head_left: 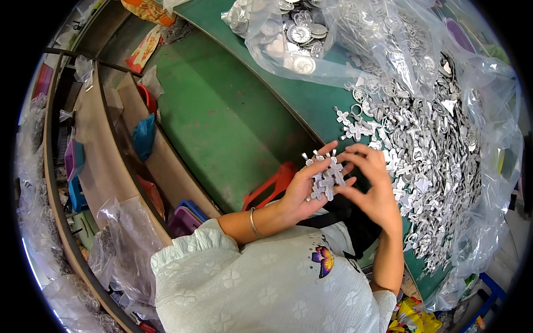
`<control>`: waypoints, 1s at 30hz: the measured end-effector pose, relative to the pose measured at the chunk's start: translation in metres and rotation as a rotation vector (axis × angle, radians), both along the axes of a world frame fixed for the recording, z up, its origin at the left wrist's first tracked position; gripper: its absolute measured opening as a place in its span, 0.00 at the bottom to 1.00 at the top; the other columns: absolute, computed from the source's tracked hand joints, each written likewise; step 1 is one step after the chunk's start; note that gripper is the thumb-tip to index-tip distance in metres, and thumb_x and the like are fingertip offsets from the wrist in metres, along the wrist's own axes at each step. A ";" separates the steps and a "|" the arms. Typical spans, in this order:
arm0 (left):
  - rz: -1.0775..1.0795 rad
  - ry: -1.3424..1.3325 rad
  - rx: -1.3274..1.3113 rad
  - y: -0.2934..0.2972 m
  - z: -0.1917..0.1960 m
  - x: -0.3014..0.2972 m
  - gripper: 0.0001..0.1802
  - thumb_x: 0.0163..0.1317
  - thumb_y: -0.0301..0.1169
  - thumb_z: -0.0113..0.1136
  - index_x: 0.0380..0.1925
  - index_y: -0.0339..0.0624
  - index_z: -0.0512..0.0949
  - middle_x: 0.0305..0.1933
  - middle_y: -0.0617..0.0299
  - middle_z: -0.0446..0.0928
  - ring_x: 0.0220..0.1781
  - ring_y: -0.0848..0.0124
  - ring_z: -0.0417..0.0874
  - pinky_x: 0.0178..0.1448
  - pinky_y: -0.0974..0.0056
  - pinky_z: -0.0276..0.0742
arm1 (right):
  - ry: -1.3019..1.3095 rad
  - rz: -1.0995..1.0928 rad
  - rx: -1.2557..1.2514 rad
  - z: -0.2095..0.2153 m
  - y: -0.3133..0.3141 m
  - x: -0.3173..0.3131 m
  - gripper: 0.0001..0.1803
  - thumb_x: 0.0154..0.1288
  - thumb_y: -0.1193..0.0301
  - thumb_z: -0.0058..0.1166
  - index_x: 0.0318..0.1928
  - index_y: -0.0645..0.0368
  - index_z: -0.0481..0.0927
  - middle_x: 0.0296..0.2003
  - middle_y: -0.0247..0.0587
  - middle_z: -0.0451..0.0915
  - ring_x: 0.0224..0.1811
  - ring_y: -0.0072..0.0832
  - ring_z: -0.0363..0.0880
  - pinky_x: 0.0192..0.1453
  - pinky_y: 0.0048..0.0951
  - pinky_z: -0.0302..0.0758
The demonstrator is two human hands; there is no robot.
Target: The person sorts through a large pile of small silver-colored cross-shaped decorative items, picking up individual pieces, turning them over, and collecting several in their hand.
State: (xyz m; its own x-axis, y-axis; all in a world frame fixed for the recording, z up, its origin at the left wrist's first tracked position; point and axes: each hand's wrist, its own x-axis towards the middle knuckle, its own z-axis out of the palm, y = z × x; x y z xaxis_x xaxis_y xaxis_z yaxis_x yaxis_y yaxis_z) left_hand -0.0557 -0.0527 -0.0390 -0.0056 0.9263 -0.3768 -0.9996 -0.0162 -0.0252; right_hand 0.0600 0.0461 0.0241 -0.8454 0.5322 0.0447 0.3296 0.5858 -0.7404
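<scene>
My left hand (300, 191) is turned palm up near the table's edge, its fingers and thumb closed around several silver cross pendants (327, 180). The crosses overlap one another, their loops pointing mostly away from me. My right hand (375, 188) is beside them, thumb and fingers apart and curved around the right side of the crosses. Its fingertips are close to the nearest cross; whether they touch it I cannot tell. To the right of my right hand spreads a large heap of silver metal pendants (427, 172), with a few loose crosses (355, 129) at its left edge.
The heap rests on a green table (327, 105), partly under clear plastic sheeting (472, 127). Round medallions (302, 34) sit in a clear bag at the back. A red stool (275, 183) stands on the green floor (216, 111). Brown shelving (114, 144) runs along the left.
</scene>
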 end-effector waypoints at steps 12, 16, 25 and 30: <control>-0.038 0.009 -0.012 -0.005 -0.006 -0.002 0.23 0.56 0.22 0.50 0.53 0.49 0.65 0.44 0.57 0.71 0.42 0.68 0.74 0.40 0.64 0.77 | -0.134 -0.180 0.703 -0.044 0.031 -0.006 0.18 0.52 0.72 0.54 0.47 0.52 0.74 0.41 0.39 0.70 0.46 0.35 0.67 0.50 0.36 0.61; -0.047 0.018 -0.024 -0.004 -0.004 -0.001 0.26 0.53 0.19 0.48 0.54 0.49 0.65 0.45 0.57 0.71 0.44 0.67 0.73 0.41 0.64 0.76 | -0.202 -0.161 0.695 -0.033 0.027 -0.017 0.19 0.52 0.69 0.55 0.47 0.52 0.73 0.41 0.39 0.69 0.46 0.35 0.66 0.50 0.37 0.60; -0.034 0.040 -0.034 -0.006 -0.003 -0.001 0.27 0.52 0.18 0.48 0.55 0.49 0.65 0.45 0.57 0.71 0.45 0.67 0.73 0.42 0.64 0.76 | -0.097 -0.144 0.687 -0.038 0.027 -0.021 0.15 0.52 0.75 0.53 0.43 0.58 0.73 0.41 0.41 0.70 0.45 0.36 0.67 0.49 0.38 0.61; 0.000 0.074 -0.052 -0.005 -0.002 0.002 0.27 0.54 0.20 0.47 0.56 0.50 0.63 0.49 0.57 0.70 0.48 0.65 0.73 0.50 0.59 0.74 | 0.120 -0.232 0.648 -0.048 0.027 -0.014 0.13 0.49 0.81 0.52 0.39 0.62 0.73 0.37 0.42 0.74 0.39 0.37 0.71 0.43 0.36 0.65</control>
State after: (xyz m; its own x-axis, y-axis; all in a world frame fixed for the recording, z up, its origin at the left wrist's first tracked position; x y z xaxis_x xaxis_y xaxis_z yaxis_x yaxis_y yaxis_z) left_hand -0.0535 -0.0575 -0.0406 -0.0357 0.9056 -0.4227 -0.9986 -0.0161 0.0500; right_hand 0.0457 0.0732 -0.0238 -0.6827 0.5326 0.5003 0.4368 0.8463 -0.3049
